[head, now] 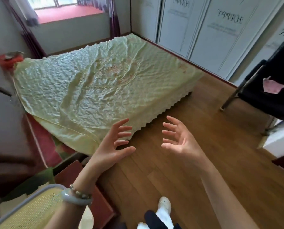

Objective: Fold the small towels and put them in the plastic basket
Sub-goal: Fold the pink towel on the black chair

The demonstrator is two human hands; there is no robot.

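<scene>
A bedroom with a wooden floor (154, 171) holds a low bed under a crinkled pale-green bedspread (88, 83), with white wardrobe doors (212, 38) beyond it. Both hands hover empty off the bed's near corner, the left hand (111, 144) over its edge and the right hand (179, 138) over the floor, fingers spread wide and palms facing each other. No small towel or plastic basket is clearly visible, so I cannot tell which way they lie from the fingers or which hand is nearer; only a pink cloth (272, 86) lies on the dark chair (270, 100) well to the right of the bed.

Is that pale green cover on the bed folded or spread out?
Spread out: the cover lies wrinkled across the whole bed, its scalloped edge hanging over.
</scene>
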